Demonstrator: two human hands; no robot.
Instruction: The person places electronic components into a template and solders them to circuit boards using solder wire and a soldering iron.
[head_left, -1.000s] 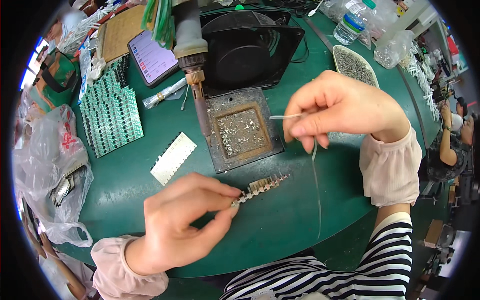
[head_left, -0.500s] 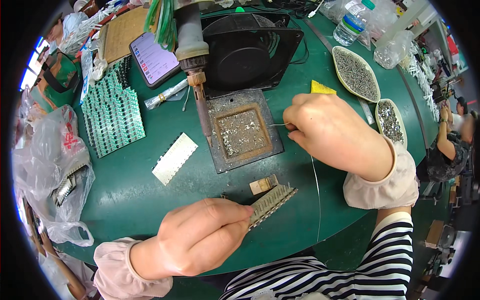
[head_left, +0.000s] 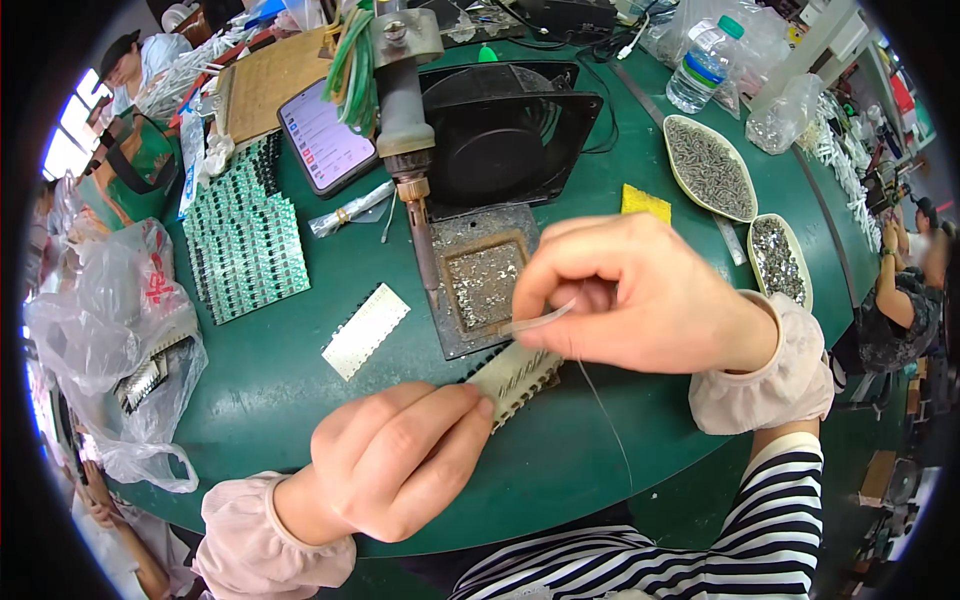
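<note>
Pinched at its near left end, a cream circuit board panel [head_left: 515, 385] with a row of small pins is held by my left hand [head_left: 385, 460]. My right hand [head_left: 635, 295] is closed on a thin solder wire [head_left: 605, 405], its loose length trailing down toward the table's near edge. The right fingers are over the board's far end and hide part of it. Above and to the left, a soldering iron [head_left: 408, 135] points down, its tip next to a brown square tray [head_left: 452, 300] of solder scraps. A second cream panel [head_left: 366, 332] lies flat on the green table.
Green circuit boards [head_left: 245, 245], a phone [head_left: 325, 140] and a plastic bag [head_left: 110, 300] are at left. A black fan [head_left: 500, 130] stands behind the tray. A yellow sponge [head_left: 645, 203], two dishes of small metal parts [head_left: 710, 165] and a water bottle [head_left: 705, 65] are at right.
My right hand has moved left and nearer with the wire, reaching the board. The board in my left hand has shifted slightly left and up. The small wooden block is now hidden.
</note>
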